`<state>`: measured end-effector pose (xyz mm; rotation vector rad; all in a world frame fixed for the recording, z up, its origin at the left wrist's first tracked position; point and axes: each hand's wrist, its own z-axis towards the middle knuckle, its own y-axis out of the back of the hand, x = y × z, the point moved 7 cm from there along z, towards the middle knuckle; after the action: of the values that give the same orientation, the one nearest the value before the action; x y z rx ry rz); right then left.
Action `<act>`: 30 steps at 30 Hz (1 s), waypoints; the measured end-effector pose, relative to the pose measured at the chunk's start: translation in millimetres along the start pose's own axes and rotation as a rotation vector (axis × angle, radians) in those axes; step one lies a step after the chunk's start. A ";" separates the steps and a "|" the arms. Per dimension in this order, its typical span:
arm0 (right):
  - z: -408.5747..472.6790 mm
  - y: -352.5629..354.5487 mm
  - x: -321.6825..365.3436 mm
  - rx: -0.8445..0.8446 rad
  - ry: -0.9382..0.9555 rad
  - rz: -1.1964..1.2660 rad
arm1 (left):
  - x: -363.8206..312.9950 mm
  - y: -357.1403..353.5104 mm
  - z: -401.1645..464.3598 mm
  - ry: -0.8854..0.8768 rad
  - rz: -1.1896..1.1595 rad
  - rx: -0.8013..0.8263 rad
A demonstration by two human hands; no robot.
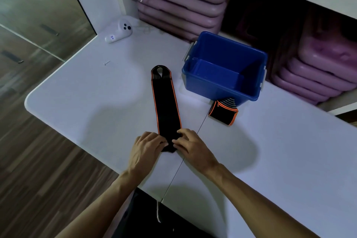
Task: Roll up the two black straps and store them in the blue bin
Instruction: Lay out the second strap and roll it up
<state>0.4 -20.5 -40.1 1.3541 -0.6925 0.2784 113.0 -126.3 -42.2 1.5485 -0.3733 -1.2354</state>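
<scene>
Both the left hand (147, 144) and right hand (190, 144) pinch the near end of a flat strap (166, 102) on the desk (87, 102); a rolled strap (223, 112) touches the bin (222, 83).

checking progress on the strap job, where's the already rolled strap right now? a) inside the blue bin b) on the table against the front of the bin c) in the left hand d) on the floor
b: the rolled strap lies on the table against the near wall of the blue bin, whose inside shows only its bare floor.
</scene>
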 end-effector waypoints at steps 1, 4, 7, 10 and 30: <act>-3.8 -0.3 -0.9 0.019 0.028 -0.049 | -0.1 0.5 -2.0 -0.049 0.038 -0.019; -10.2 -2.9 -2.9 0.063 0.130 -0.221 | -2.6 -3.9 -12.4 -0.211 0.127 0.018; -3.5 -2.3 -3.2 0.041 0.151 -0.217 | -2.1 -6.8 -15.7 -0.254 0.179 0.060; 2.1 -1.0 -5.1 0.068 0.171 -0.198 | -2.8 -5.5 -9.2 -0.246 0.157 0.076; 55.4 9.9 -33.3 0.082 -0.181 0.188 | 19.2 6.8 44.5 0.163 -0.107 0.089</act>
<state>-47.1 -64.4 -49.2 1.4052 -0.9709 0.3400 86.0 -167.1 -41.4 1.7524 -0.2448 -1.1769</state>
